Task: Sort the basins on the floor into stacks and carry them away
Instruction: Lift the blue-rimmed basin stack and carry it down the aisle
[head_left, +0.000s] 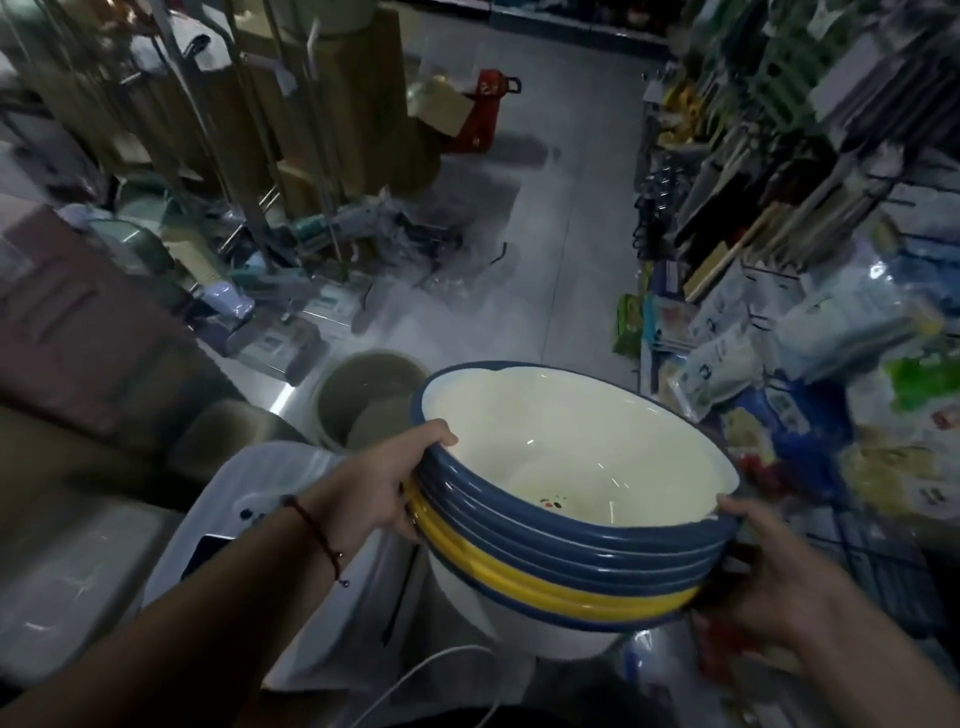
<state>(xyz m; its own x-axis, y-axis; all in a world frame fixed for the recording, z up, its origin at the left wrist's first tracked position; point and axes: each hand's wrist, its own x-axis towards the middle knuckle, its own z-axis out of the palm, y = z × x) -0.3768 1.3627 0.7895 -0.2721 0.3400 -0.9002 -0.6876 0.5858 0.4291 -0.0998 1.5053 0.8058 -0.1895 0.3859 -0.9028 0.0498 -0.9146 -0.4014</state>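
Observation:
A stack of several nested basins (566, 457), cream inside with blue rims and one yellow rim among them, is held in the air in front of me. My left hand (379, 483) grips the stack's left rim, thumb over the top edge. My right hand (774, 566) grips the right rim, fingers curled under the stacked edges. The top basin has a small cartoon print at its bottom.
A grey-green bucket (363, 395) stands on the floor just beyond the stack. Boxes and racks (208, 156) crowd the left side. Shelves with packaged goods (779, 312) line the right. A tiled aisle (561, 208) runs ahead, with a red object (483, 114) far off.

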